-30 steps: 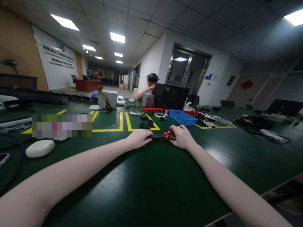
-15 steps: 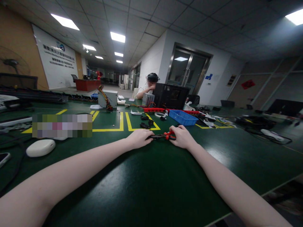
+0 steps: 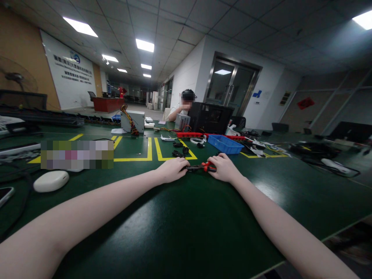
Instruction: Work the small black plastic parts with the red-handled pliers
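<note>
Over the green table (image 3: 180, 224), my right hand (image 3: 223, 167) is closed round the red-and-black handles of a pair of pliers (image 3: 207, 167), whose jaws point left. The handles look slightly spread. My left hand (image 3: 172, 170) pinches a small dark piece (image 3: 188, 168) right at the jaw end; its kind is too small to make out, and the fingers cover part of it. Whether the jaws grip this piece cannot be told. Just beyond my left hand lie several black cable pieces (image 3: 180, 148) inside a yellow-taped outline.
A blue tray (image 3: 225, 144) stands beyond my right hand. Behind it are a black computer case (image 3: 209, 119) and a person (image 3: 177, 112) sitting across the table. A power supply unit (image 3: 133, 121) with coloured wires sits back left. A white rounded case (image 3: 51, 181) lies near my left forearm.
The view has shifted very slightly. Both hands keep the same hold on the pliers and the dark piece. The person across the table has moved their head and hand a little.
</note>
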Demonstrator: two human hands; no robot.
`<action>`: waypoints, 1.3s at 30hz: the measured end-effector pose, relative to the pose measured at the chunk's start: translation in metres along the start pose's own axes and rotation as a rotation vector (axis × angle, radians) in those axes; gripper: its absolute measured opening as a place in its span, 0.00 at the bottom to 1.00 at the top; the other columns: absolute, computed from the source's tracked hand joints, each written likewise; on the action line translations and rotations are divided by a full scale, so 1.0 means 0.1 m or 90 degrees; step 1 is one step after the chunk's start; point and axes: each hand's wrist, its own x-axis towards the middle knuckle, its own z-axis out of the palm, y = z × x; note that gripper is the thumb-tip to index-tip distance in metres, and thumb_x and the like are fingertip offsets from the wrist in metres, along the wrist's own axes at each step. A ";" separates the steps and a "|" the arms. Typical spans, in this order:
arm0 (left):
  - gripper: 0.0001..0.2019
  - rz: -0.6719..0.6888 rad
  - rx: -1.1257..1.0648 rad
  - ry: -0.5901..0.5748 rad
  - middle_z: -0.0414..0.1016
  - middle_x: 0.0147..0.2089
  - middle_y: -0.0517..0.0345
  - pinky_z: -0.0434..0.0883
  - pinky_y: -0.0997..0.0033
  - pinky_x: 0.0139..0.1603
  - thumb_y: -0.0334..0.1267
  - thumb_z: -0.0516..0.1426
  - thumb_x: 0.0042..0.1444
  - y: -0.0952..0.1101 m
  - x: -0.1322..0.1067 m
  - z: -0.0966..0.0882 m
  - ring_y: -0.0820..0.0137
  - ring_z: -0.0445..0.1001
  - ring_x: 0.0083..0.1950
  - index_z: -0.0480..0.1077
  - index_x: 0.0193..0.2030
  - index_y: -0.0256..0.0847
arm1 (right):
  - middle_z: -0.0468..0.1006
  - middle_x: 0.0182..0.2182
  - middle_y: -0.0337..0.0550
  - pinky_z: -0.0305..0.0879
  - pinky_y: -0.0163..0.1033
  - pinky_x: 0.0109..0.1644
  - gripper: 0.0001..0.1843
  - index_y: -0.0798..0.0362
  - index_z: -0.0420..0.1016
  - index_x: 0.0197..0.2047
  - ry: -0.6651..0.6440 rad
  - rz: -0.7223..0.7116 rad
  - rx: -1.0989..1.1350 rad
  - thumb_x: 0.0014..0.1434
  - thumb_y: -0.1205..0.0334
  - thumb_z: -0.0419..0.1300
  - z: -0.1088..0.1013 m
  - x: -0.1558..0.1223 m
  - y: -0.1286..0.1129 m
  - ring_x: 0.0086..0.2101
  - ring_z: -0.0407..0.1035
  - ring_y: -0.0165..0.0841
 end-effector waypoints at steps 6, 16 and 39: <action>0.11 0.011 0.000 0.004 0.71 0.50 0.51 0.71 0.64 0.52 0.37 0.50 0.63 0.01 0.00 -0.02 0.63 0.72 0.51 0.68 0.50 0.40 | 0.77 0.34 0.47 0.52 0.45 0.52 0.12 0.53 0.70 0.40 -0.012 0.005 0.020 0.55 0.56 0.56 0.01 0.00 0.01 0.36 0.69 0.38; 0.11 0.026 0.026 0.003 0.71 0.50 0.51 0.70 0.62 0.51 0.37 0.52 0.62 0.03 -0.01 -0.06 0.62 0.72 0.50 0.68 0.49 0.40 | 0.77 0.34 0.48 0.53 0.46 0.53 0.13 0.53 0.70 0.40 -0.009 0.002 0.020 0.54 0.55 0.57 -0.05 0.01 -0.02 0.35 0.69 0.38; 0.14 -0.020 -0.002 -0.030 0.73 0.52 0.49 0.71 0.63 0.52 0.40 0.50 0.64 0.00 0.00 -0.02 0.61 0.73 0.52 0.69 0.52 0.38 | 0.77 0.35 0.49 0.51 0.47 0.53 0.15 0.54 0.69 0.41 0.010 0.009 -0.025 0.53 0.53 0.56 -0.03 0.00 -0.02 0.37 0.69 0.40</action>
